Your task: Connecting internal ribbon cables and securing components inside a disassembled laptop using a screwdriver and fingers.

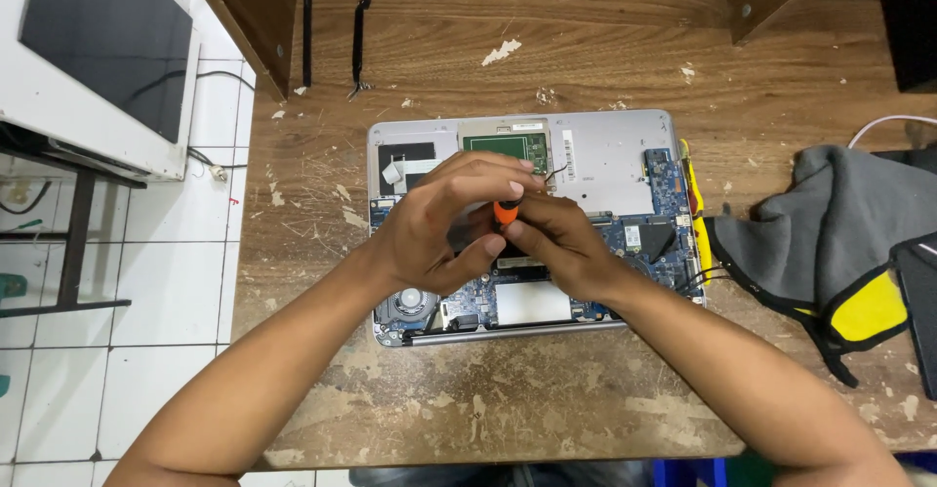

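Note:
An opened laptop base point(605, 155) lies on the wooden table point(547, 48), its blue circuit board point(667, 177), fan point(411, 304) and green board point(508, 143) exposed. Over the middle of it both my hands meet around an orange-handled screwdriver point(506, 212). My left hand point(444, 223) wraps over the handle's top with its fingers curled. From the other side my right hand point(556, 243) grips the handle lower down. The screwdriver's tip is hidden under my hands.
A grey and yellow cloth point(830, 243) lies to the right of the laptop. Two thin black tools point(359, 43) rest at the table's back left. A white monitor point(98, 58) stands on the left over a tiled floor. White cable point(883, 126) at far right.

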